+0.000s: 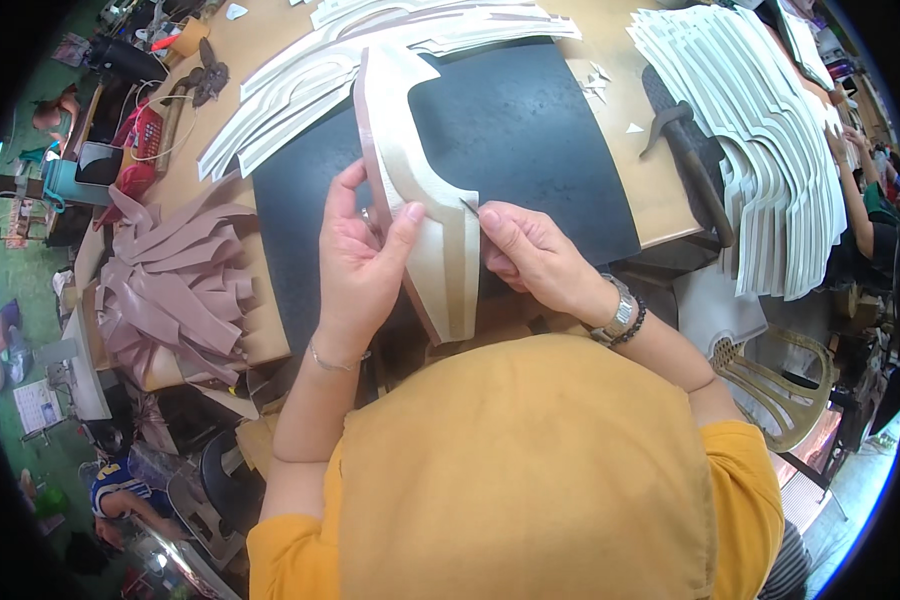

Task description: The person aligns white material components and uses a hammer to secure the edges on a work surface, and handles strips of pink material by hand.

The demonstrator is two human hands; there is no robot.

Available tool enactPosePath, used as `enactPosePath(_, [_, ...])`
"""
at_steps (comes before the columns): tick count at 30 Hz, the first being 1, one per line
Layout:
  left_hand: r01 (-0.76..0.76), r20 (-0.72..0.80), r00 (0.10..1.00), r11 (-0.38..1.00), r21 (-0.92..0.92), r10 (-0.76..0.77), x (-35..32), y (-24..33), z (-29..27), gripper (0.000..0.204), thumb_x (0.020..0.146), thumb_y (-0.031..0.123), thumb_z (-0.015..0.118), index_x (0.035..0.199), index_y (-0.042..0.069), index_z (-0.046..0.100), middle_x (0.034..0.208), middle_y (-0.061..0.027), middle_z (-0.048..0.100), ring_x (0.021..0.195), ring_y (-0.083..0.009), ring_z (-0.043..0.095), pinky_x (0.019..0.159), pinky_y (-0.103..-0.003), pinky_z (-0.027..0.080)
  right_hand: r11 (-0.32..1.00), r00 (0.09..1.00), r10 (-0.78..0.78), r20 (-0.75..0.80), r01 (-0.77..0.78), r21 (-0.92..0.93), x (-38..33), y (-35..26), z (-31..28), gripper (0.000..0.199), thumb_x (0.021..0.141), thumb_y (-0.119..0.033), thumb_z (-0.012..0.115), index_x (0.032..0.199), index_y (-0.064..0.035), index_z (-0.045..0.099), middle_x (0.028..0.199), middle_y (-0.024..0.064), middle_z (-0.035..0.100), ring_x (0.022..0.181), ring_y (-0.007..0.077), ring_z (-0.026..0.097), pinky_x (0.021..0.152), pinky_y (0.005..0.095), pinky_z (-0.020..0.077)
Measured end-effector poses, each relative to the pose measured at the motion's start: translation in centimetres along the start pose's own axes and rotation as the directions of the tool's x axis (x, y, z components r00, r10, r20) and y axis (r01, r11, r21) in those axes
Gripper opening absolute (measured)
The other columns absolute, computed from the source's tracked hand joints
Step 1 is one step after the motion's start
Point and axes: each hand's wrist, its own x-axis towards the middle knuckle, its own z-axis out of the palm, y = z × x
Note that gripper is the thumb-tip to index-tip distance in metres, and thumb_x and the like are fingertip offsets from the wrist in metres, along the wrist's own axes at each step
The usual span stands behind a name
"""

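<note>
My left hand [362,262] grips a long, curved cream-coloured cut piece [440,250] with a brown edge, thumb pressed on its face. It lies over a black cutting mat [530,140]. My right hand [530,255] pinches a thin pointed tool [469,208] against the right edge of the piece. A watch and bead bracelet sit on my right wrist, a thin bracelet on the left.
A stack of cream cut pieces [760,130] lies at the right, more [370,50] fan out at the top. A heap of mauve strips [175,290] is at the left. A dark curved tool [695,170] rests right of the mat. Another person's arm [855,190] shows far right.
</note>
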Motion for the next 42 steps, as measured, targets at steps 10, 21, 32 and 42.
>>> enactPosePath(10, [-0.029, 0.055, 0.998, 0.999, 0.023, 0.028, -0.7, 0.0, 0.7, 0.051, 0.095, -0.001, 0.06, 0.139, 0.0, 0.034, 0.121, -0.014, 0.063, 0.108, -0.0143, 0.063, 0.093, -0.027, 0.051, 0.999, 0.999, -0.024, -0.025, 0.025, 0.03, -0.1, -0.5, 0.3, 0.038, 0.106, -0.041, 0.042, 0.098, -0.0083, 0.059, 0.067, -0.0076, 0.043, 0.055, 0.0007, 0.033, 0.047, 0.0183, 0.0286])
enactPosePath(21, [0.223, 0.157, 0.974, 0.766, -0.602, -0.161, 0.7, -0.5, -2.2, 0.046, 0.103, 0.03, 0.04, 0.135, -0.002, 0.049, 0.119, -0.0172, 0.065, 0.109, -0.0249, 0.064, 0.094, -0.038, 0.052, 0.894, 0.988, -0.101, 0.117, 0.142, -0.425, -0.3, -0.5, -0.8, 0.019, 0.092, -0.018, 0.069, 0.092, 0.0002, 0.063, 0.068, -0.0039, 0.054, 0.064, 0.0031, 0.043, 0.057, 0.0225, 0.0391])
enactPosePath(32, [0.208, 0.036, 0.977, 0.914, -0.349, -0.208, 0.7, -1.0, -1.7, 0.063, 0.088, -0.006, 0.058, 0.142, 0.008, 0.028, 0.126, -0.0126, 0.057, 0.116, -0.0202, 0.059, 0.097, -0.035, 0.051, 0.998, 1.0, -0.003, 0.001, 0.003, 0.07, 1.0, 0.1, -0.2, 0.036, 0.107, -0.039, 0.041, 0.102, -0.0071, 0.057, 0.067, -0.0063, 0.039, 0.057, 0.0018, 0.031, 0.049, 0.0177, 0.0264])
enactPosePath(42, [0.016, -0.028, 0.999, 0.985, -0.171, -0.021, -0.7, -2.2, 0.4, 0.057, 0.091, -0.007, 0.057, 0.137, 0.007, 0.028, 0.128, -0.0115, 0.052, 0.12, -0.0182, 0.054, 0.101, -0.034, 0.046, 0.997, 0.997, -0.052, -0.057, 0.055, 0.059, 1.6, 0.4, 0.6, 0.037, 0.107, -0.041, 0.04, 0.096, -0.0096, 0.056, 0.067, -0.0072, 0.041, 0.054, 0.0008, 0.034, 0.047, 0.0174, 0.029])
